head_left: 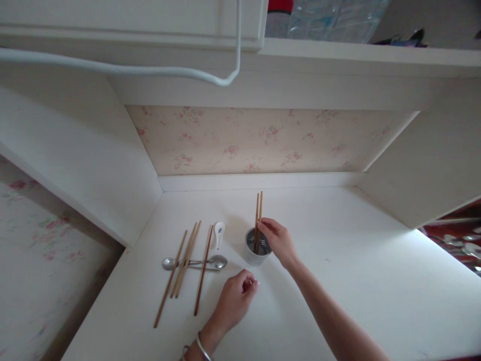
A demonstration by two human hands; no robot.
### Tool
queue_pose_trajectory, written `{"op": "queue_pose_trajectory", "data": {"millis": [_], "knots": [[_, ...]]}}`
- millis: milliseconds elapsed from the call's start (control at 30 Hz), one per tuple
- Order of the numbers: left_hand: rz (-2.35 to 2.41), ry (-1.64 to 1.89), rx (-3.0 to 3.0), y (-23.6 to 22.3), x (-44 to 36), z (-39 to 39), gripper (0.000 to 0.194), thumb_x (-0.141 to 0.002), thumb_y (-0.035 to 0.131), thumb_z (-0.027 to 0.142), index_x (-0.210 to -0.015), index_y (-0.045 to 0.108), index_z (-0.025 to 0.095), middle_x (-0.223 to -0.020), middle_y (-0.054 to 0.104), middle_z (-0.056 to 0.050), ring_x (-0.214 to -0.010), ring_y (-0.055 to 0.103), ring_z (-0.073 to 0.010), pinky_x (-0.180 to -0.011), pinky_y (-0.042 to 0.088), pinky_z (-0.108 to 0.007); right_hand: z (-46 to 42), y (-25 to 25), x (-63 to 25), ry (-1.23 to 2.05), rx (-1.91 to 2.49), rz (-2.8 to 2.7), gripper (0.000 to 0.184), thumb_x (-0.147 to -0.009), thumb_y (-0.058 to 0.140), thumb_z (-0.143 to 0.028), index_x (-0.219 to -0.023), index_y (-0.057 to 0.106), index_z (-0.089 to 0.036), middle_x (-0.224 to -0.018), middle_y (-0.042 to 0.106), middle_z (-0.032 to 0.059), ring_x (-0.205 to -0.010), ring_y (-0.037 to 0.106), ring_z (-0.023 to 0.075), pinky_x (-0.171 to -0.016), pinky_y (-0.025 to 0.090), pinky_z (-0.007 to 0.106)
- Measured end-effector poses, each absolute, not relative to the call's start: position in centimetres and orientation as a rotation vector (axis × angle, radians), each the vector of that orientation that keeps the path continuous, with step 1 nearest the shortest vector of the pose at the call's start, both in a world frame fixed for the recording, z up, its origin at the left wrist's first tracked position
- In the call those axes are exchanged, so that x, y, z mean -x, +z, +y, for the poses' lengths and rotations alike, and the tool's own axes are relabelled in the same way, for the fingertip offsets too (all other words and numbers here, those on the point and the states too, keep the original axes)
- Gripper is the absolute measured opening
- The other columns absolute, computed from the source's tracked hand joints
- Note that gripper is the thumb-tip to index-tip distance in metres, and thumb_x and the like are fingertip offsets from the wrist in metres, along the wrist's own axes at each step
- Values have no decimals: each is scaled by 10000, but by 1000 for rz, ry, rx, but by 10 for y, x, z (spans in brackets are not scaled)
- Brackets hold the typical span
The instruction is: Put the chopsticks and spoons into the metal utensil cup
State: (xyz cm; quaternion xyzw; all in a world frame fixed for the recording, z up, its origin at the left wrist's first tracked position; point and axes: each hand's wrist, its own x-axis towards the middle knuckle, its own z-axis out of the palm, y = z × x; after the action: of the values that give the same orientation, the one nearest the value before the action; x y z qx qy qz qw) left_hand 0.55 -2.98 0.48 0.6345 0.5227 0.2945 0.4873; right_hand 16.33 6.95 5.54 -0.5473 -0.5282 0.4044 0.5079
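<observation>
My right hand (278, 240) pinches a pair of light brown chopsticks (259, 210), which stand nearly upright with their lower ends inside a small grey-white utensil cup (256, 258). Holes show in the cup's dark interior. Just in front of the cup, my left hand (237, 295) is loosely curled with nothing visible in it. To its left, several loose chopsticks (204, 271) lie on the white desktop, some across two metal spoons (218, 261) whose handles overlap. A white ceramic spoon (219, 230) with a blue mark rests behind them.
The white desktop (361, 281) runs back to a floral-papered wall (244, 140), between side panels. Overhead are a shelf (356, 55) holding clear plastic and a white bent tube (150, 70). More spoons (471, 249) show on a dark red surface at the far right.
</observation>
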Motion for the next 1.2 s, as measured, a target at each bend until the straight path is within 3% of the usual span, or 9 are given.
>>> {"op": "queue_pose_trajectory", "data": {"millis": [633, 933, 1067, 1200], "knots": [[1305, 716, -1604, 6, -6, -32, 223, -865, 483, 369, -800, 593, 186, -624, 559, 26, -596, 492, -122, -572, 327, -216, 65, 50, -162, 981, 1361, -1292, 314, -778, 620, -438, -952, 733, -202, -948, 739, 61, -895, 664, 229, -848, 499, 386], [1307, 733, -1548, 25, 1, -42, 250, -877, 483, 403, -789, 567, 184, -634, 560, 17, -600, 504, -125, -560, 357, -215, 56, 45, -181, 1026, 1321, -1153, 433, -793, 611, -503, -1092, 666, -194, -1046, 706, 84, -992, 630, 242, -889, 475, 395], [1575, 770, -1718, 45, 35, -41, 282, -909, 430, 434, -844, 584, 207, -688, 626, -9, -637, 573, -148, -616, 403, -235, 43, 19, -198, 992, 1320, -1000, 447, -787, 604, -537, -1048, 647, -177, -995, 692, 86, -896, 633, 237, -820, 505, 392], [1975, 586, -1865, 51, 75, -27, 266, -923, 401, 399, -904, 602, 225, -842, 700, -38, -737, 644, -179, -677, 431, -253, 26, -7, -208, 939, 1380, -922, 390, -785, 610, -540, -963, 643, -194, -835, 677, 50, -786, 616, 221, -756, 501, 356]]}}
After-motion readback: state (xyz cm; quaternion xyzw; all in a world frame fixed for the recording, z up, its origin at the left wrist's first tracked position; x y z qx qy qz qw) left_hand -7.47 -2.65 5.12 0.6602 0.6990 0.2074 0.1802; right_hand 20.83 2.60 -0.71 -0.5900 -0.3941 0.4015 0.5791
